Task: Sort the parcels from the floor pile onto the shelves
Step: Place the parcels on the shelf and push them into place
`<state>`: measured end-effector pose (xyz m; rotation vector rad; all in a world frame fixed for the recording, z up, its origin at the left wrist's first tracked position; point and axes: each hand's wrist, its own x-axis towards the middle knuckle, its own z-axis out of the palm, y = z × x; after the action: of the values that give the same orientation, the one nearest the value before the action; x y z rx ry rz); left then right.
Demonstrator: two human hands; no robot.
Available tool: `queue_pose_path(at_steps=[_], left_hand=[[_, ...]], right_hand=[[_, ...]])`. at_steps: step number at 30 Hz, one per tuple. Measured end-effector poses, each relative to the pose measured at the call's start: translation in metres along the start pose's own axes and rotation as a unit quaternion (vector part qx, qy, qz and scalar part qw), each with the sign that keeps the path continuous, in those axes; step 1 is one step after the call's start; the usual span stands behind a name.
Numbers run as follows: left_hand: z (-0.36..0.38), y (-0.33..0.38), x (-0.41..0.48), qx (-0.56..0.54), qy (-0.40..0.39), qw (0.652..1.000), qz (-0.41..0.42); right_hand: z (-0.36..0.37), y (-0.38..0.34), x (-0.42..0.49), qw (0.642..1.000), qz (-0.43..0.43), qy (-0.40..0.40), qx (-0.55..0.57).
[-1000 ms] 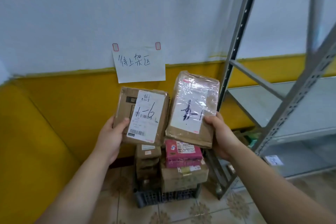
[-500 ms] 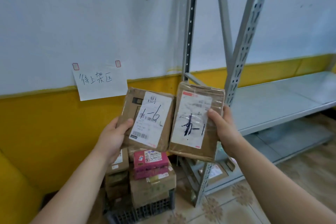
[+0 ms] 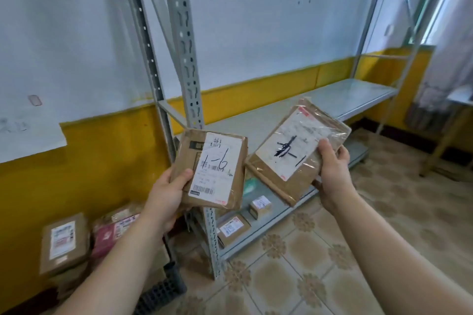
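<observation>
The middle board of the grey metal shelf [image 3: 340, 96] lies open ahead. A brown cardboard parcel marked "1-6" [image 3: 217, 174] is gripped by the left hand [image 3: 166, 194], a tape-wrapped brown parcel [image 3: 297, 151] by the right hand [image 3: 332, 169], apart, before the perforated grey upright [image 3: 183, 41]. The blurred floor pile [image 3: 64, 240] is partly covered by the left forearm.

The wall [image 3: 256, 20] is white above a yellow band [image 3: 76, 161]. The rack [image 3: 184, 46] is pale grey. The floor [image 3: 294, 276] has beige tiles with brown flower medallions. The 1-6 parcel [image 3: 212, 169] is brown card, its white label marked in black. The filmed parcel [image 3: 294, 151] is brown under glossy clear wrap, its white label scrawled in black. The pink parcel [image 3: 105, 238] has a white label. The crate [image 3: 163, 291] is dark grey.
</observation>
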<state>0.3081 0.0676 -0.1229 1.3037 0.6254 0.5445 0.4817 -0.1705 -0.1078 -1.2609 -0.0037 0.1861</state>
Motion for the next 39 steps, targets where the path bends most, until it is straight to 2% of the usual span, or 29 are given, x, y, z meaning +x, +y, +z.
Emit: queue_pose_path(at_steps=[2,7,9,12,16,20,22,24,26,29,32,36,39], left_hand=[[0.036,-0.007,0.001,-0.013,-0.025,0.999,-0.022],[0.101,-0.017,0.027,-0.028,-0.048,0.997,-0.051],[0.122,-0.020,0.044,-0.025,-0.058,0.997,-0.051],[0.148,-0.025,0.084,-0.025,-0.050,0.997,-0.048],[0.181,-0.026,0.152,-0.007,-0.048,0.998,-0.032],[0.211,-0.018,0.212,0.023,-0.060,0.997,-0.030],[0.227,-0.014,0.236,0.044,-0.065,0.997,-0.019],[0.241,-0.013,0.255,0.067,-0.061,0.996,-0.004],[0.254,-0.015,0.268,0.076,-0.046,0.996,0.001],[0.272,-0.019,0.283,0.074,-0.015,0.997,-0.003],[0.291,-0.019,0.293,0.046,0.027,0.998,-0.021],[0.316,-0.023,0.300,0.031,0.094,0.995,-0.024],[0.335,-0.030,0.294,0.023,0.144,0.989,-0.026]], right_hand=[[-0.030,-0.005,0.011,1.000,-0.001,0.023,0.016],[-0.083,-0.017,0.035,0.999,0.016,0.014,0.039],[-0.094,-0.016,0.053,0.998,0.022,0.041,0.050],[-0.104,-0.010,0.089,0.996,0.023,0.082,0.008],[-0.106,-0.009,0.143,0.995,0.031,0.064,-0.064],[-0.110,-0.018,0.202,0.991,0.081,-0.018,-0.109],[-0.110,-0.023,0.231,0.992,0.085,-0.008,-0.096],[-0.107,-0.024,0.259,0.994,0.078,0.034,-0.065],[-0.100,-0.020,0.284,0.995,0.081,0.049,-0.016],[-0.086,-0.008,0.322,0.993,0.116,-0.001,0.032],[-0.073,-0.001,0.358,0.988,0.148,-0.043,0.007],[-0.073,-0.001,0.411,0.986,0.146,-0.079,-0.004],[-0.082,-0.009,0.441,0.976,0.149,-0.153,-0.038]])
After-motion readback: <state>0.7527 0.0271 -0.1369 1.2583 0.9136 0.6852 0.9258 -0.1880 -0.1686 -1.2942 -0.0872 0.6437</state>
